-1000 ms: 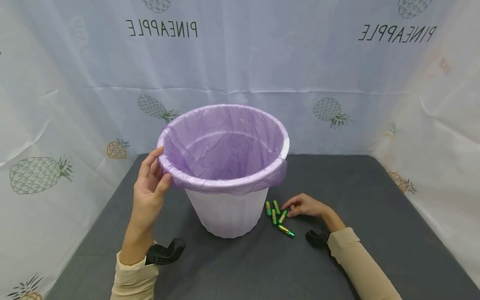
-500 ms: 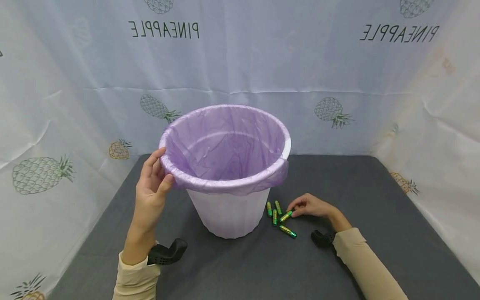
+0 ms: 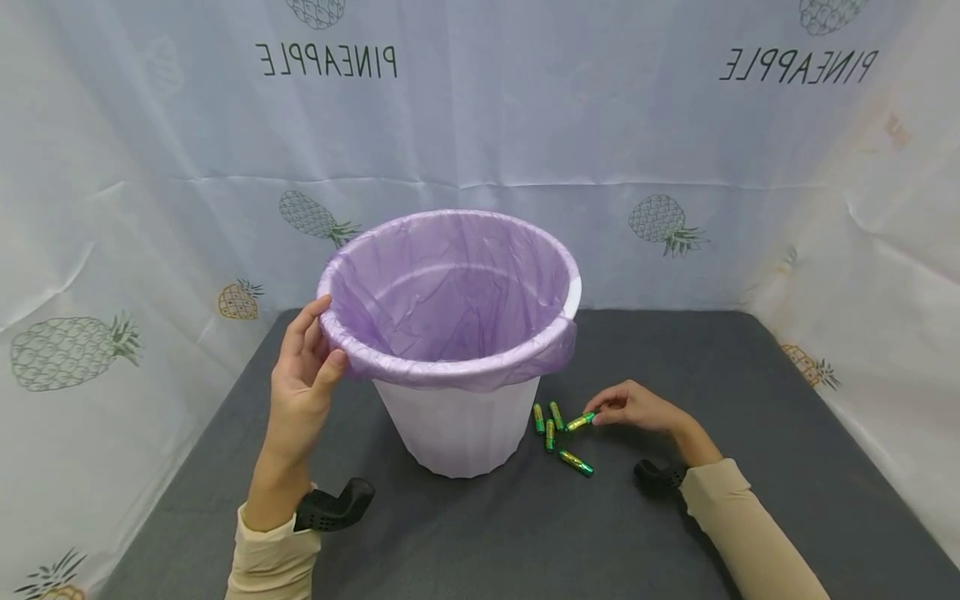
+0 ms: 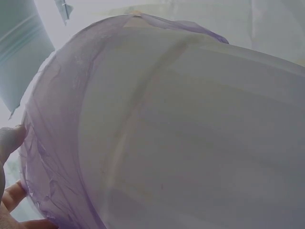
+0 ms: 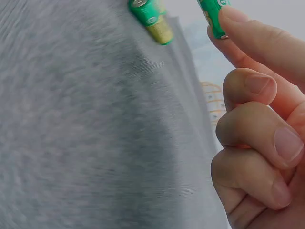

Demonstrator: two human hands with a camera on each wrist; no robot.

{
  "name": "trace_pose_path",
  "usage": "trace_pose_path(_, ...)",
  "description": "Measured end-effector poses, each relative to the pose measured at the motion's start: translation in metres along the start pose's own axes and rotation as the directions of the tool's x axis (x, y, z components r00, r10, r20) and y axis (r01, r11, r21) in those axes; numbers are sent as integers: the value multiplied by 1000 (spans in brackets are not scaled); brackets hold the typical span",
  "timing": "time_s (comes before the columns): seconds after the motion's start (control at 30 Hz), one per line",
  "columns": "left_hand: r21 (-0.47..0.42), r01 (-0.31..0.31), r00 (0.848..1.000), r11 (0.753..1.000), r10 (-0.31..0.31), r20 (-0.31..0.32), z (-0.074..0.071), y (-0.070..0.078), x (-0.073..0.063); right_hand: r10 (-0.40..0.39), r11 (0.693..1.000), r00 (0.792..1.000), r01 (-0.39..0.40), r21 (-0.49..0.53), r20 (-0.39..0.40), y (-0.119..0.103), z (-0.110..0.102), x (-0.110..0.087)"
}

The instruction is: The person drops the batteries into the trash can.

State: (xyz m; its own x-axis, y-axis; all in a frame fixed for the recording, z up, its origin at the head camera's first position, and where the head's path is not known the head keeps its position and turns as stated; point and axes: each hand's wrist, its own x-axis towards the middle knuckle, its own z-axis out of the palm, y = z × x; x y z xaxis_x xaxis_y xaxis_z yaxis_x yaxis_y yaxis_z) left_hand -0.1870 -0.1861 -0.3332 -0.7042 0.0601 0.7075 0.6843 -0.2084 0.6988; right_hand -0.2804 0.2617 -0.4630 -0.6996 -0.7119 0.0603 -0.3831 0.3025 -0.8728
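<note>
A white trash can point(image 3: 457, 429) with a purple bag point(image 3: 450, 325) folded over its rim stands on the dark table. My left hand point(image 3: 302, 392) holds the can's left rim, thumb in front and fingers farther back; in the left wrist view its thumb point(image 4: 10, 142) lies against the bag. To the right of the can, my right hand point(image 3: 637, 408) pinches a green and gold battery point(image 3: 581, 422) by one end, between thumb and index finger. The right wrist view has that battery point(image 5: 214, 16) at the fingertips, with the other fingers curled.
Several more batteries lie beside the can, one battery point(image 3: 576, 463) nearer the front and another battery point(image 3: 538, 418) close to the can's wall. White pineapple-print curtains point(image 3: 480, 100) hang behind and at both sides of the table point(image 3: 465, 542).
My right hand has drawn one battery to the right, away from the others, and now pinches it at its end. The left hand stays at the rim.
</note>
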Motion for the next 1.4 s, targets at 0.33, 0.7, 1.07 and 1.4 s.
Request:
trace_pose_path(0.33,16,12,1000,1000,-12,-11,1,2,0,31,999,993,-29,27,-110,-27,-5,-9)
trace_pose_path(0.7,12,3,1000,1000,-3,-6,1,2,-1,-26,1000,981,23,-19,-192,-56,-12,-16)
trace_pose_path(1.07,18,8,1000,1000,-8,6,1,2,0,-156,988,956,152,-34,-248,-85,-19,-22)
trace_pose_path(1.4,21,1,1000,1000,-1,-7,1,2,-1,-232,972,938,229,-40,-258,-112,-30,-25)
